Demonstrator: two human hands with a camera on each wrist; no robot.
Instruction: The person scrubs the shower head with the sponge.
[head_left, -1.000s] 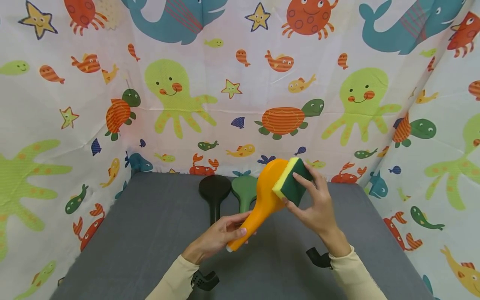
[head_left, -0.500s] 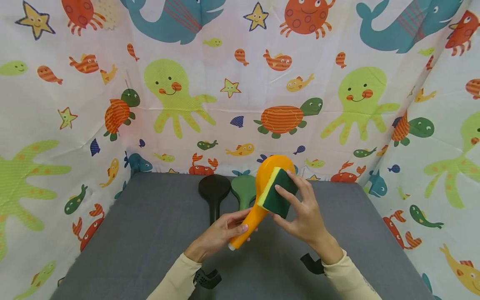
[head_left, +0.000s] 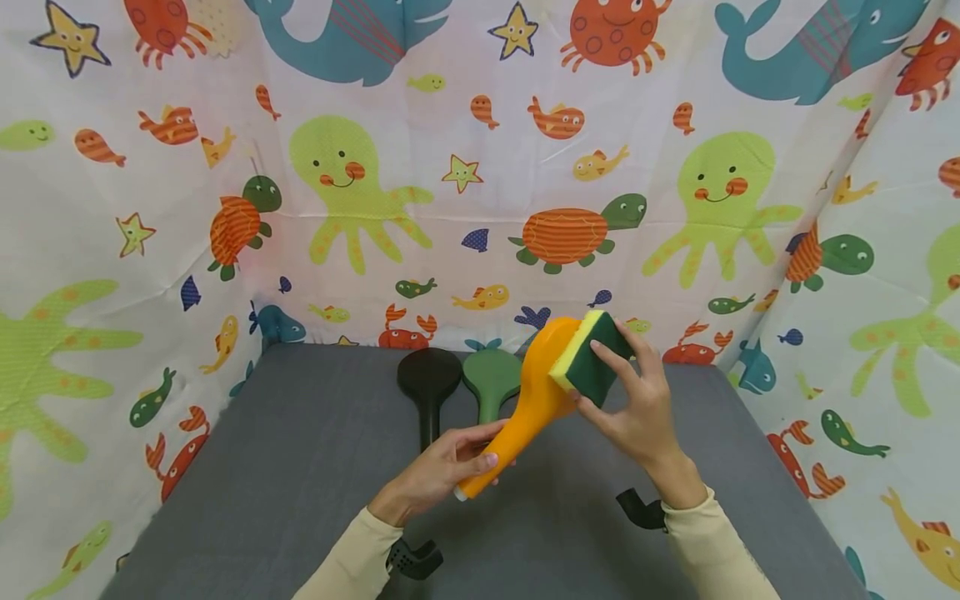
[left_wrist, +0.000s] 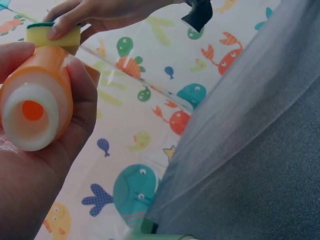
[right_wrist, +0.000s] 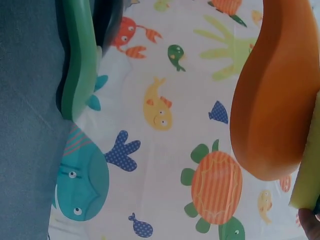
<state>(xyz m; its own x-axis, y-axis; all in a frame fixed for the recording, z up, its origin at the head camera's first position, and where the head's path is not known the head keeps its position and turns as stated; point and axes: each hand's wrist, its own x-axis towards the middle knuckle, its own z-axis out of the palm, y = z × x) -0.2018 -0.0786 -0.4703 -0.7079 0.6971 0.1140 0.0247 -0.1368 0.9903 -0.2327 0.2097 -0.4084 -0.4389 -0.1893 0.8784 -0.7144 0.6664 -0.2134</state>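
Note:
My left hand grips the handle of an orange hand shower head, held tilted above the table. In the left wrist view the white, hollow end of its handle faces the camera. A yellow sponge with a green scouring side is pinched in my right hand. Its yellow face lies against the right side of the orange head, as the right wrist view also shows with the sponge touching the shower head. The right fingers spread over the green side.
Behind the hands, a black shower head and a green shower head lie side by side on the grey table. A curtain printed with sea animals encloses the back and both sides.
The sponge slid down and left across the orange head, then back up and right to its side. The head turned along with it. The left hand kept its grip on the handle.

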